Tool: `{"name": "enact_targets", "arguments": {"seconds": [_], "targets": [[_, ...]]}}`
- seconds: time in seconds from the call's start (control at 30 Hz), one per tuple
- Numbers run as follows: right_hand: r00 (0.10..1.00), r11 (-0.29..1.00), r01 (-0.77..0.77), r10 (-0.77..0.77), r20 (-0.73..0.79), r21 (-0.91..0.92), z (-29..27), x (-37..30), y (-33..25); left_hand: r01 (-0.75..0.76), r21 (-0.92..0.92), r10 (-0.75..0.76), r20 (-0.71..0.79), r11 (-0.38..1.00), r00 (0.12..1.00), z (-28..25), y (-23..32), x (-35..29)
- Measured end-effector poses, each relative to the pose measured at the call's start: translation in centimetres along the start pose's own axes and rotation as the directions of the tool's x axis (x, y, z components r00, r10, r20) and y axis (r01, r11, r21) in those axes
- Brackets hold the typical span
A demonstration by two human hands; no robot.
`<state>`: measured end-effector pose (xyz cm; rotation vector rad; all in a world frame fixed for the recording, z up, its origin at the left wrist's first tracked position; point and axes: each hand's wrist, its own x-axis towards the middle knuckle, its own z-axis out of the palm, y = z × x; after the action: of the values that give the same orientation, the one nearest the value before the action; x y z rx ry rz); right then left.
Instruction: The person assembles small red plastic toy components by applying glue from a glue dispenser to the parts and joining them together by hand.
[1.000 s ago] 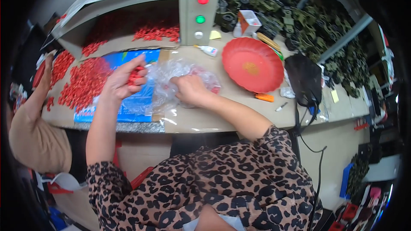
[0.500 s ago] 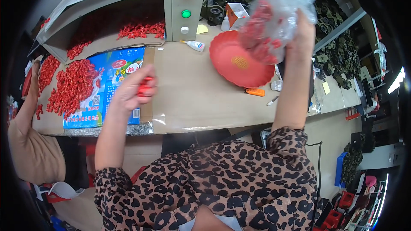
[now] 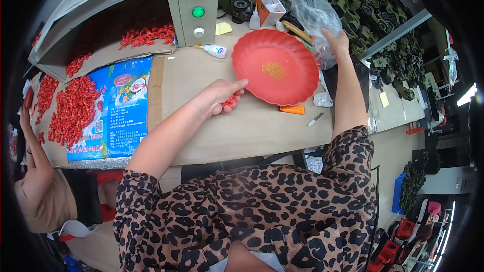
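My left hand is closed around a few small red pieces. Its thumb reaches the near left rim of a red scalloped plate with a gold emblem in the middle. Behind the plate's right side, my right hand grips a crumpled clear plastic bag, which spreads away from the fingers. To the left, a heap of similar shiny red pieces lies partly on a flattened blue printed carton.
A grey machine with coloured buttons holds more red pieces. Nearby are a glue bottle, an open small box and an orange cutter. Dark green toy vehicle parts pile up behind. A person's arm is at far left.
My left hand has moved right to the plate. My right hand has lowered the bag behind the plate; red pieces showed in it before, and now it looks mostly colourless.
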<state>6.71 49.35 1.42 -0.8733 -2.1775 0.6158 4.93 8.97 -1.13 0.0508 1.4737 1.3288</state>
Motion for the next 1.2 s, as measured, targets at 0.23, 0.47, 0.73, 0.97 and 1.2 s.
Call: {"name": "enact_targets", "arguments": {"seconds": [0.23, 0.47, 0.73, 0.97, 1.2], "targets": [[0.945, 0.758, 0.315, -0.307, 0.114, -0.571, -7.1, -7.4, -8.8, -0.094, 0.043, 0.098, -0.098, 0.995, 0.990, 0.8, 2.0, 2.3], [0.946, 0.940, 0.251, -0.289, 0.149, 0.231, -9.2, -17.5, -10.4, -0.453, 0.610, 0.666, -0.170, 0.650, 0.727, 0.6, -1.5, 1.6], [0.797, 0.881, 0.463, -0.367, 0.480, -0.096, -7.8, -25.4, -8.2, -0.259, 0.915, 0.809, 0.397, -0.310, 0.434, 0.6, -4.8, 0.2], [0.804, 0.880, 0.457, -0.344, 0.485, -0.133, -5.6, -26.5, -7.6, -0.283, 0.939, 0.808, 0.319, -0.197, 0.495, 0.0, -5.1, -2.2], [0.773, 0.887, 0.462, -0.408, 0.485, 0.010, -6.0, -26.5, -7.2, -0.493, 0.825, 0.821, 0.469, -0.276, 0.325, -1.0, -5.6, -0.4]]}}
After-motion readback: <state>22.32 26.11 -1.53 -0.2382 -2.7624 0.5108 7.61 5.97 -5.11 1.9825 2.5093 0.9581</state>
